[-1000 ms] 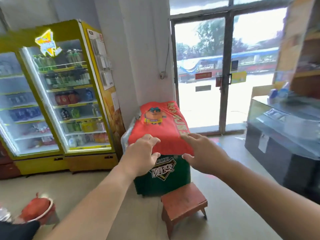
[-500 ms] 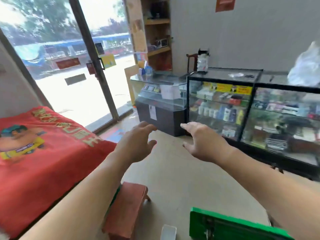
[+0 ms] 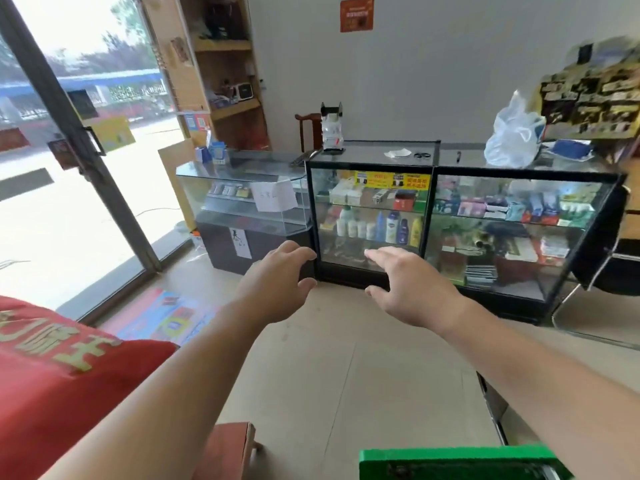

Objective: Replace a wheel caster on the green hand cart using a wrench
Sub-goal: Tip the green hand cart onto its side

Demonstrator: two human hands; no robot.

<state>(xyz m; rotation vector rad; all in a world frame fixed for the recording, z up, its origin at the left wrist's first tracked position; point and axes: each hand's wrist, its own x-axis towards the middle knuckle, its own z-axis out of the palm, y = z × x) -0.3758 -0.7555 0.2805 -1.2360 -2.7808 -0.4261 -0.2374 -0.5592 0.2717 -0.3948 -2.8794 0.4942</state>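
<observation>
1. Here, the left hand (image 3: 277, 282) was held out in the air near the middle of the view, palm down. Its fingers were loosely spread and slightly bent, and it gripped nothing.
2. The right hand (image 3: 412, 285) hung just beside it without touching it, also palm down. Its fingers were straight, its thumb was spread wide, and it gripped nothing.
3. Both bare forearms reached in from the lower corners of the view.
4. The green hand cart (image 3: 450, 460) showed only as a green edge at the very bottom, below the right forearm and well apart from both hands. A dark part on it was too cropped to make out.
5. A small red stool (image 3: 228, 448) stood just left of the cart, under the left forearm.
6. A red cloth (image 3: 52, 375) with yellow characters filled the lower left corner.
7. A pale tiled floor (image 3: 346, 358) lay beneath the hands, with a colourful mat (image 3: 169, 320) near the glass door (image 3: 69, 202) on the left.
8. Beyond the hands stood a black-framed display case (image 3: 431, 220), its shelves stocked with bottles and boxes. A lower glass counter (image 3: 242, 168) stood against its left side.
9. A white plastic bag (image 3: 512, 140) sat on top of the case, towards the right.
</observation>
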